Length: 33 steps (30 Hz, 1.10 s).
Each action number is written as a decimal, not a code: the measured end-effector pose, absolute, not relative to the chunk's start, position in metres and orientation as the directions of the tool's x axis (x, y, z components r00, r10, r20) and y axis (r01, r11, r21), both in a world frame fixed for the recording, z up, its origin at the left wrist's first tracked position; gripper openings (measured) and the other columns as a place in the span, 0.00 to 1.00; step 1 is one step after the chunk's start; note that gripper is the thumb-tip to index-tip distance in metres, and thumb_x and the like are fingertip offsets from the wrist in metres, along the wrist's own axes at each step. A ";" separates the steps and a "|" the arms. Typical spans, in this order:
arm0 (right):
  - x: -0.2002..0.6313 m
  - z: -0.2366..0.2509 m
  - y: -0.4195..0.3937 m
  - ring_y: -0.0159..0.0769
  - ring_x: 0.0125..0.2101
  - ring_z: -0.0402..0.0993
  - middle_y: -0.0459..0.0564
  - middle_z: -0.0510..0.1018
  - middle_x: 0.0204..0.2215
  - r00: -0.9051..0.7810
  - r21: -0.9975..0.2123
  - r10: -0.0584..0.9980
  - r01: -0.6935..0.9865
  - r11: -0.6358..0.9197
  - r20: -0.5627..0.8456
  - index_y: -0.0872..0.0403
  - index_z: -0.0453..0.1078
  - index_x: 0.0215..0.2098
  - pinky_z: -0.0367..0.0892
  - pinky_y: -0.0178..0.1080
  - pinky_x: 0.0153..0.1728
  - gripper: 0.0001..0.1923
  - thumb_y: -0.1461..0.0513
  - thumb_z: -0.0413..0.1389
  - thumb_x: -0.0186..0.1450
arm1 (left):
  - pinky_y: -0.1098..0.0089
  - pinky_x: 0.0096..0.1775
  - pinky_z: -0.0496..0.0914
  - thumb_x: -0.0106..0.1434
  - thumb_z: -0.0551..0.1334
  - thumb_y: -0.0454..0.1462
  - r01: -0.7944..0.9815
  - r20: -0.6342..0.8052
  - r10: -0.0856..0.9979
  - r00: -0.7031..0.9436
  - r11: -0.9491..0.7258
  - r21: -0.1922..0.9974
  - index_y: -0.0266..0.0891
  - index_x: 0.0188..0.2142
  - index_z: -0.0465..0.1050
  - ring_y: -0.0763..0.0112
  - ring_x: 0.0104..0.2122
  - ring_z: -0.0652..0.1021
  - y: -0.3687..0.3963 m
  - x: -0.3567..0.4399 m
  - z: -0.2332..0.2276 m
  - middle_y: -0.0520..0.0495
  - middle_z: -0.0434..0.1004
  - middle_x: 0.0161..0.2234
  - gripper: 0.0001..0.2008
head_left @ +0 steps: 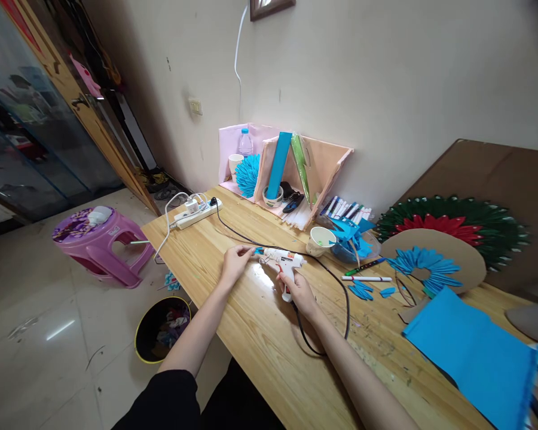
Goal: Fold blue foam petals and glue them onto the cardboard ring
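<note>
"What are your two hands doing there?"

"I'm working from far away, looking through the head camera. My left hand (238,260) is pinching a small, thin blue piece (259,251) by the fingertips. My right hand (299,291) is curling around the handle of a white plastic glue gun with a red trigger (283,260). I'm holding both over the light brown wooden bench (260,334)."

"Is the gun touching the blue piece?"

"Its nose is pointing left, right up by the piece. I can't tell if they're touching, or if I'm squeezing the trigger."

"Where is the cord going?"

"The thin black cord (348,304) is looping to the right of the gun, then running behind it to a long white power strip (199,215) on the left part of the bench."

"What else is sitting close by?"

"A white paper cup (320,240) is standing just behind the gun, a bit to the right. Some loose, pointy blue petals (361,291) are lying right of my right hand, and a thin white pen (366,279) is lying just behind them. Farther right, a round brown cardboard disc (474,263) is carrying a ring of blue petals (446,273). A big bright blue sheet (479,358) is lying in front of it."

"And on the floor?"

"A round black bin with a yellow rim (152,325) is standing by the bench, holding scraps."
</note>
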State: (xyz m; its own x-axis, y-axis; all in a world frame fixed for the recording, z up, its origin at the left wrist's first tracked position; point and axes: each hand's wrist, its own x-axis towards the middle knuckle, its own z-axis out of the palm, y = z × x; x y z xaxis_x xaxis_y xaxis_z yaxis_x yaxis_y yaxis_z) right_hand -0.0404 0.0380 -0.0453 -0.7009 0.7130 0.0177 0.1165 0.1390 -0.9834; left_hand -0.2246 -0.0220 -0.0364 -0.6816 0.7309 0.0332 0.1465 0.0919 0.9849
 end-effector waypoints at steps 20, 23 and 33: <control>-0.040 -0.042 0.039 0.31 0.20 0.63 0.44 0.67 0.16 -0.690 -0.954 0.723 0.190 0.233 0.039 0.54 0.60 0.18 0.59 0.33 0.27 0.20 0.51 0.46 0.63 | 0.69 0.35 0.72 0.53 0.63 0.37 0.147 0.044 0.741 -0.670 0.074 0.986 0.34 0.30 0.77 0.65 0.30 0.79 -0.024 -0.223 -0.033 0.44 0.81 0.29 0.08; -0.041 -0.042 0.039 0.31 0.20 0.63 0.44 0.67 0.16 -0.678 -0.951 0.734 0.203 0.235 0.037 0.54 0.60 0.17 0.59 0.34 0.27 0.21 0.50 0.47 0.62 | 0.69 0.35 0.72 0.53 0.63 0.37 0.148 0.043 0.737 -0.674 0.078 0.986 0.34 0.30 0.77 0.66 0.30 0.79 -0.024 -0.223 -0.034 0.45 0.81 0.29 0.08; -0.040 -0.048 0.040 0.32 0.21 0.64 0.43 0.68 0.18 -0.640 -0.973 0.768 0.170 0.159 0.014 0.58 0.69 0.32 0.59 0.34 0.26 0.19 0.50 0.49 0.61 | 0.68 0.36 0.72 0.53 0.63 0.38 0.170 0.062 0.725 -0.685 0.077 0.982 0.34 0.30 0.77 0.65 0.30 0.79 -0.024 -0.225 -0.033 0.44 0.81 0.29 0.09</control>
State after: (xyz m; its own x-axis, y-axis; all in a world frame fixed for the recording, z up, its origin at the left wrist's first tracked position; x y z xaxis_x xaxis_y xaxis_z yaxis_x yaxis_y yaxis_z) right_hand -0.0401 0.0397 -0.0477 -0.6399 0.7684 0.0141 0.1698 0.1592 -0.9725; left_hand -0.2255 -0.0243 -0.0326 -0.6855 0.7255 0.0622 0.1704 0.0768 0.9824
